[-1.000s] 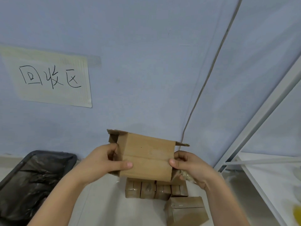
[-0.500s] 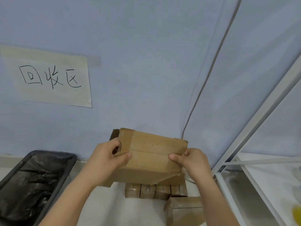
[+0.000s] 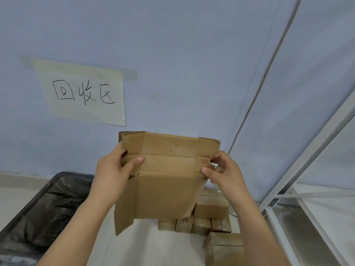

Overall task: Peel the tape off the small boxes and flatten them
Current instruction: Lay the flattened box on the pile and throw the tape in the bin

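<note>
A brown cardboard box (image 3: 165, 177), pressed nearly flat with its flaps spread out, is held upright in front of me. My left hand (image 3: 113, 169) grips its left edge, thumb on the front face. My right hand (image 3: 224, 171) pinches its right edge between thumb and fingers. Below and behind it lie several small taped boxes (image 3: 194, 224) in a row on the floor, with another taped box (image 3: 225, 246) nearer to me at the lower right.
A black bin lined with a dark bag (image 3: 40, 208) stands at the lower left. A paper sign (image 3: 82, 93) is taped to the blue wall. A white metal rack (image 3: 307, 198) runs along the right side.
The box went from a half-open shape to nearly flat, its lower panel and flaps now hanging down. Both hands rose slightly while keeping hold of its sides.
</note>
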